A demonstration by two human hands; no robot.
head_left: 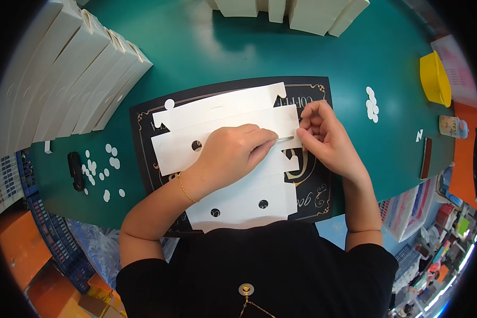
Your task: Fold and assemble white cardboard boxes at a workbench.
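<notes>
A flat white die-cut box blank (233, 196) lies on a black printed mat (318, 209), with tabs at its edges and several round holes. My left hand (238, 151) rests over its middle, fingers pinched on a slim metal tool (284, 138) whose tip points right across the blank. The kind of tool is hidden by my fingers. My right hand (326, 135) is at the blank's right edge, fingers curled, thumb and forefinger closed at the end flap. A loose white paper disc (169, 104) sits by the blank's upper left corner.
White boxes (85, 69) stand in a row at the left, more white boxes (312, 13) at the far edge. Paper discs (93, 169) lie by a black tool (76, 171), and more discs (372, 106) at right. A yellow container (434, 79) and small jar (453, 127) stand far right.
</notes>
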